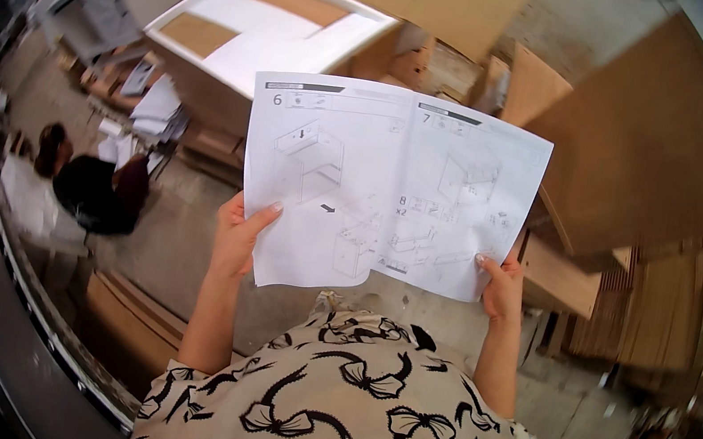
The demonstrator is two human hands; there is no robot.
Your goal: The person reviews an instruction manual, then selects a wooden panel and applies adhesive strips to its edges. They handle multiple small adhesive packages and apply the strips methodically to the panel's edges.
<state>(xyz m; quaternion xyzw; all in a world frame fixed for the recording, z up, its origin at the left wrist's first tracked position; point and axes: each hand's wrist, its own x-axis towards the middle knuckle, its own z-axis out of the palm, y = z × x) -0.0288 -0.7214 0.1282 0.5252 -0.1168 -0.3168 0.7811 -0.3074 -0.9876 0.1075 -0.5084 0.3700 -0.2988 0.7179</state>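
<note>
1. Left hand (237, 235) pinches the open assembly booklet (387, 189) at its 7 o'clock corner.
2. Right hand (504, 288) grips the 5 o'clock corner.
3. Booklet's held up dead centre, white cabinet (260, 36) at 11 o'clock.

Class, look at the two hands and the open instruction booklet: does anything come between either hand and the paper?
Nothing visible does. The left hand has the booklet by its lower left edge, thumb across the page. The right hand holds the lower right corner. Both touch the paper directly.

White cabinet (262, 27), cardboard sheets (641, 143), another person (96, 184) seated left.
</note>
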